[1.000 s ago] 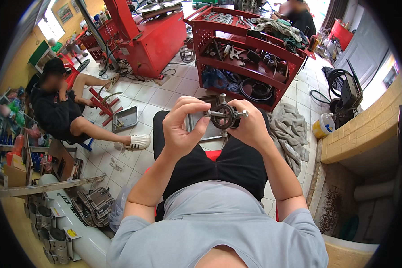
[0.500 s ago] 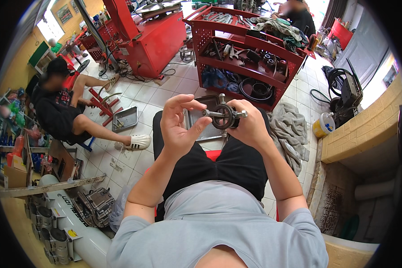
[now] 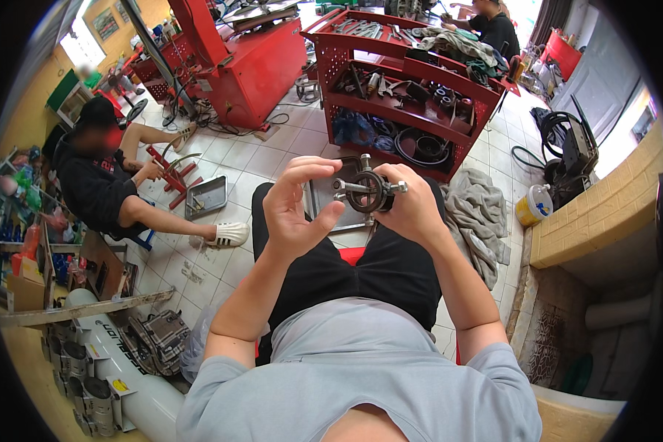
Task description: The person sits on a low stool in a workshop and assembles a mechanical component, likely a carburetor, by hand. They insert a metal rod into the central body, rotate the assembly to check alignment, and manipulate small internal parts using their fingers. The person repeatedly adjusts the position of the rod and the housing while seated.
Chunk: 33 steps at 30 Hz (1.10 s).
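Observation:
My right hand (image 3: 411, 209) grips a dark metal ring-shaped part (image 3: 381, 194) with several bolts standing out around it, held up over my lap. Two bolt ends point left from the ring, toward my other hand. Beside them my left hand (image 3: 296, 203) is open, thumb and fingers spread around the space by the bolts, apart from the part. Behind and below the ring lies a metal tray (image 3: 351, 220) on the floor between my knees, partly covered by my hands.
A red tool cart (image 3: 398, 112) with wrenches and loose parts stands ahead. Grey cloth (image 3: 479, 221) lies on the floor at right, near a white bucket (image 3: 533, 206). At left sits a person (image 3: 99, 177) by a red stand and another tray (image 3: 207, 197).
My left thumb and fingers have opened and come off the bolt, moving slightly left. A second bolt end now shows below it. My right hand keeps its hold.

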### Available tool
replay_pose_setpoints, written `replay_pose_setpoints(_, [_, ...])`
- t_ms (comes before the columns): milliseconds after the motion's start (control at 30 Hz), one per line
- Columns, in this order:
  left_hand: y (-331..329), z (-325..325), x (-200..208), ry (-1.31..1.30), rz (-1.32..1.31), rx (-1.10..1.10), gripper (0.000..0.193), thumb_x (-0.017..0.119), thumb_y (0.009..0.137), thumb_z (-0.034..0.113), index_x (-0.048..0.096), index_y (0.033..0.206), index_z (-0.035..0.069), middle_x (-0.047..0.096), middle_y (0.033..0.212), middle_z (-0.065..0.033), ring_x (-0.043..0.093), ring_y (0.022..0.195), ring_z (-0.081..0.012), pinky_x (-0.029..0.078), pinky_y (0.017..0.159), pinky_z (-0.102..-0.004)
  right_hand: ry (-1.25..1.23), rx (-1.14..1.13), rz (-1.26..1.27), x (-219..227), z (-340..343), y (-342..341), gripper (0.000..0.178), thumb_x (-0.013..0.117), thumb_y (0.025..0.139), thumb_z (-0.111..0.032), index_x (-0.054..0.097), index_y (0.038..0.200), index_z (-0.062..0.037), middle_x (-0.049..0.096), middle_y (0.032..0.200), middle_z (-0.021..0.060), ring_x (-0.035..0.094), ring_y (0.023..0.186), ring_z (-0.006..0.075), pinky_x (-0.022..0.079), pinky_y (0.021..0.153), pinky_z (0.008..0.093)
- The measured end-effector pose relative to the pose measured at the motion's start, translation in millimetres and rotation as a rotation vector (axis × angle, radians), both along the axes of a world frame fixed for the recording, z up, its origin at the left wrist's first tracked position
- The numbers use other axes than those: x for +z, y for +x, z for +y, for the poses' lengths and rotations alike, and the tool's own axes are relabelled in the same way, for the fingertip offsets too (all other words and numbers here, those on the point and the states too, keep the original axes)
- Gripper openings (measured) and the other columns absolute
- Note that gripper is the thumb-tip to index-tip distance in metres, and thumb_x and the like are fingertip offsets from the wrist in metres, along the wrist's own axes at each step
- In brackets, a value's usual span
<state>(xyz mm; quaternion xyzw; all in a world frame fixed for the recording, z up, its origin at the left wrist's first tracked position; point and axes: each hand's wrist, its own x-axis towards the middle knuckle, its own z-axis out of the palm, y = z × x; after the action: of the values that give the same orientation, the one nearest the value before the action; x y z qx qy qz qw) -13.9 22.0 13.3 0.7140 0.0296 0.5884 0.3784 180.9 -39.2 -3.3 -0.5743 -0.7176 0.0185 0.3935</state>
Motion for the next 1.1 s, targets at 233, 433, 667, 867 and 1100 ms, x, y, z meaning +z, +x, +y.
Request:
replay_pose_setpoints(233, [0.6,5.9,-9.5,0.02,-0.042,0.001,0.033,0.075,0.076,-0.001,0.059,0.105,0.0,0.063,0.102,-0.013,0.058,0.096,-0.0221,0.048,0.085,-0.0315,0.005,0.001,0.001,-0.1,0.4,-0.3,0.041,0.076,0.059,-0.009,0.057,0.095,-0.008,0.062,0.088,0.0097,0.059,0.088,0.0299,0.048,0.076,0.0398])
replay_pose_setpoints(433, [-4.8,5.4,-1.3,0.212,0.063,0.227,0.018,0.075,0.073,-0.003,0.066,0.089,0.0,0.067,0.093,-0.0114,0.059,0.094,-0.0233,0.05,0.083,-0.033,-0.006,0.002,-0.004,0.9,0.2,0.1,0.04,0.075,0.059,-0.009,0.056,0.094,-0.0084,0.062,0.087,0.0098,0.059,0.087,0.0297,0.048,0.076,0.0404])
replay_pose_setpoints(667, [-0.2,5.0,0.6,0.308,0.055,0.287,0.023,0.068,0.07,-0.011,0.066,0.09,0.0,0.068,0.096,-0.0137,0.061,0.094,-0.025,0.051,0.081,-0.0342,0.01,0.007,0.001,0.9,0.4,-0.2,0.042,0.078,0.059,-0.009,0.056,0.094,-0.0076,0.061,0.086,0.0089,0.059,0.085,0.0302,0.048,0.073,0.0385])
replay_pose_setpoints(867, [-4.2,4.4,0.1,0.232,0.049,0.247,0.021,0.07,0.071,-0.008,0.064,0.088,0.001,0.068,0.098,-0.015,0.061,0.094,-0.0253,0.049,0.083,-0.0331,-0.017,0.014,0.015,-0.5,-0.5,-2.1,0.041,0.075,0.059,-0.009,0.057,0.096,-0.0085,0.062,0.087,0.0098,0.059,0.086,0.03,0.048,0.075,0.0404])
replay_pose_setpoints(1100, [-2.2,5.0,2.7,0.293,0.056,0.246,0.021,0.07,0.071,-0.008,0.062,0.088,0.001,0.067,0.098,-0.0152,0.062,0.097,-0.027,0.05,0.085,-0.0353,-0.007,0.01,0.009,-1.3,0.0,-1.0,0.042,0.076,0.059,-0.009,0.057,0.096,-0.0086,0.062,0.088,0.0099,0.059,0.087,0.0299,0.048,0.076,0.0403])
